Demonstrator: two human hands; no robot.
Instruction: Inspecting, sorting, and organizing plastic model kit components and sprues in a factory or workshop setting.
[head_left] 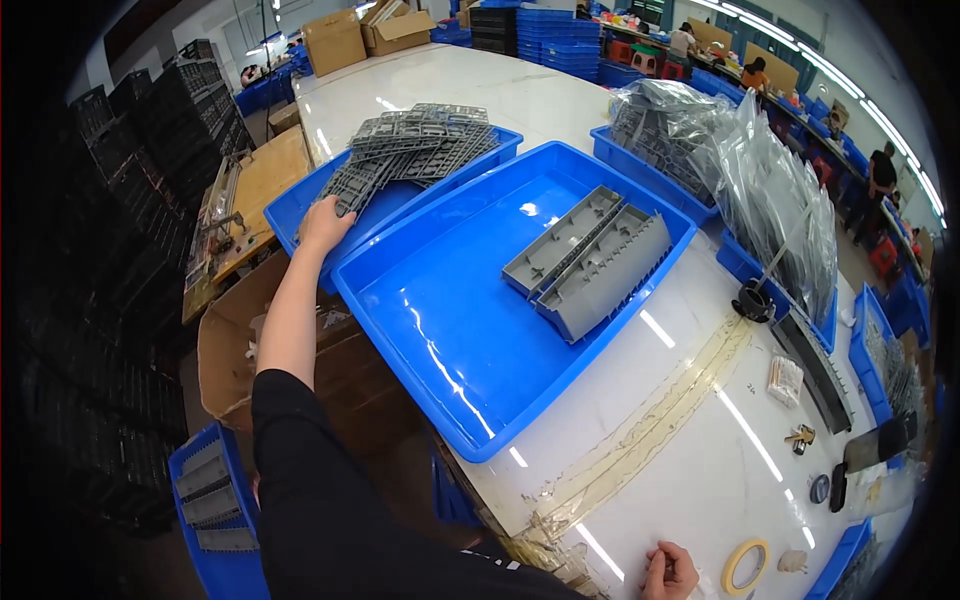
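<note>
My left arm stretches forward, and my left hand (325,226) closes on the near end of a grey plastic lattice frame (358,183). That frame belongs to a loose pile of similar grey frames (430,130) heaped in a blue tray (385,212). Beside it, a larger blue tray (430,320) contains two long grey plastic panels (610,275) lying side by side at its right. Down at the lower edge, my right hand (669,572) rests on the white table with curled fingers, and nothing shows in it. A roll of yellowish tape (745,566) lies to its right.
Bagged grey parts (665,130) fill a blue tray at the far right. Keys (800,438), a packet of cotton swabs (785,381) and a long dark strip (815,370) lie on the right of the table. An open cardboard box (235,350) stands below left. Other people work in the background.
</note>
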